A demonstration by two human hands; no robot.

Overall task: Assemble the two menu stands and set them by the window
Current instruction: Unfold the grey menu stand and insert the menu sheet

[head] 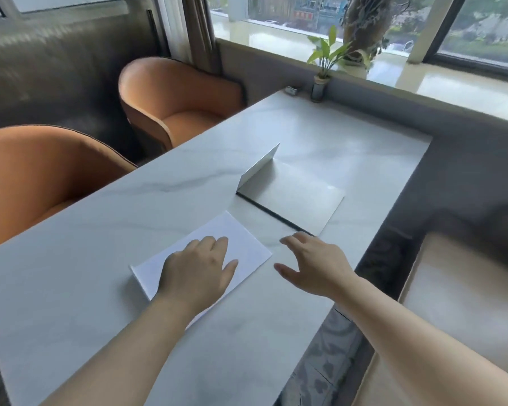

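Two white folded menu stands lie on the pale marble table. The near stand lies almost flat, a short flap showing at its left end. My left hand rests palm down on it, fingers together and flat. The far stand lies flat with one flap standing upright along its far left edge and a dark strip along its near left edge. My right hand hovers open over the table just short of the far stand's near corner, fingers spread, holding nothing.
A small vase with a green plant and a small dark object stand at the table's far end by the window ledge. Two orange chairs line the left side. A bench seat runs along the right.
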